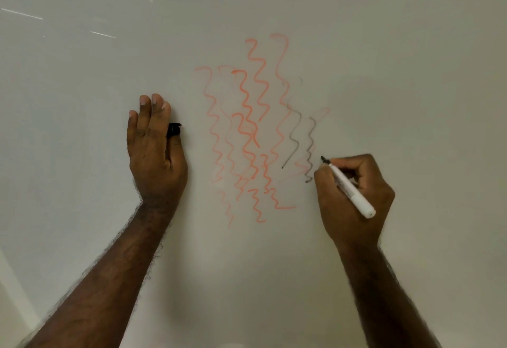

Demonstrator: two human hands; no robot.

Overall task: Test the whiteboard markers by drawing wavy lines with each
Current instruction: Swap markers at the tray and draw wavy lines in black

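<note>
Two bare forearms reach onto the glossy whiteboard [82, 128]. The left hand [156, 152] lies flat, thumb pinching a black marker cap [174, 129]. Orange wavy lines [247, 133] fill the middle, grey wavy lines [303, 139] beside them. The right hand [354, 196] grips a white black-tipped marker [348, 187], tip on the board.

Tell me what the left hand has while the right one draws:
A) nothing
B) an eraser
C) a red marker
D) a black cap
D: the left hand rests on the whiteboard with a black cap tucked at its thumb side, while the right hand holds the uncapped white-barrelled marker, its dark tip beside the grey wavy lines.
</note>
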